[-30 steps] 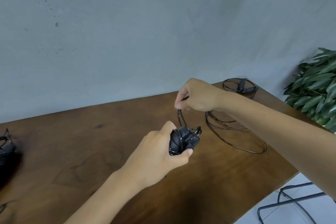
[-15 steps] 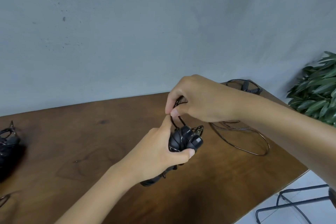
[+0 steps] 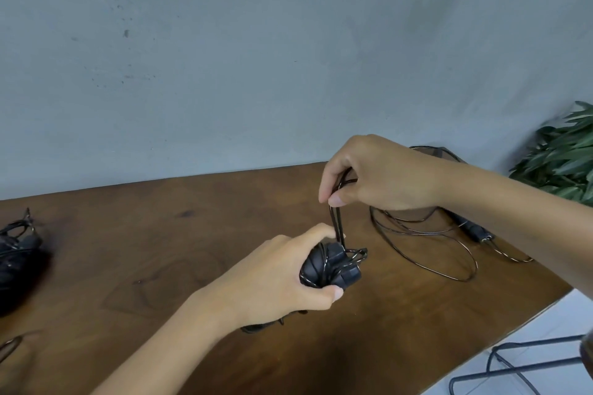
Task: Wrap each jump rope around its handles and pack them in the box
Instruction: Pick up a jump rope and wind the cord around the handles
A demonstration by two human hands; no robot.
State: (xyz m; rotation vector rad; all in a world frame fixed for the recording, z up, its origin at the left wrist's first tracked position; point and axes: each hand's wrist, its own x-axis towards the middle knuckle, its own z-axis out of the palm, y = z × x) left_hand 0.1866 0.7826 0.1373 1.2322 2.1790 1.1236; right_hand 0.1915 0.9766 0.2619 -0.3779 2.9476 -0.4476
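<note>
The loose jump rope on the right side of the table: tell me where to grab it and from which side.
Grip the black handle, not the thin cord. It lies flat on the table, partly behind the right forearm, with loose cord loops sprawled to its left. Come from above, fingers across the handle, a likely firmer hold than the slack loops.

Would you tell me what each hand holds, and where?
Left hand grips the jump rope's wrapped handles; right hand pinches its cord above them.

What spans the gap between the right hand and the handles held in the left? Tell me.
In the head view, a doubled strand of rope runs down from the right hand to the wrapped handles that the left hand grips.
</note>
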